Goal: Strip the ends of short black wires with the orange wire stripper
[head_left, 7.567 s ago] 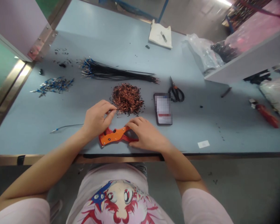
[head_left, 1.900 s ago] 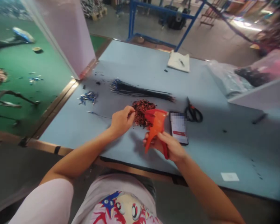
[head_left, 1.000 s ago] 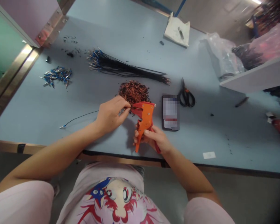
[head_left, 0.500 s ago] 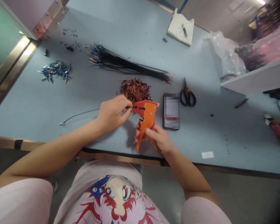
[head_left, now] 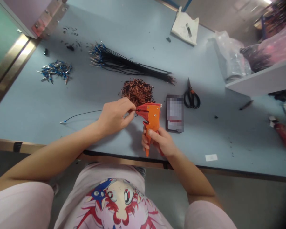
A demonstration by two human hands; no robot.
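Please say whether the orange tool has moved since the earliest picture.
Yes: the orange tool has moved rightward, closer to the phone.

Soft, moderate light covers the bench (head_left: 85, 92), dimming toward the right. A diffuse shadow lies on it between the left hand (head_left: 116, 116) and right hand (head_left: 163, 140). Glare whitens the metal strip (head_left: 15, 51) at left; a white streak glows at the upper right. The phone (head_left: 175, 113) has a pixelated screen. Wide-angle stretching and darkness mark the lower-right edge; the plastic bag (head_left: 231, 55) seems slightly blurred.
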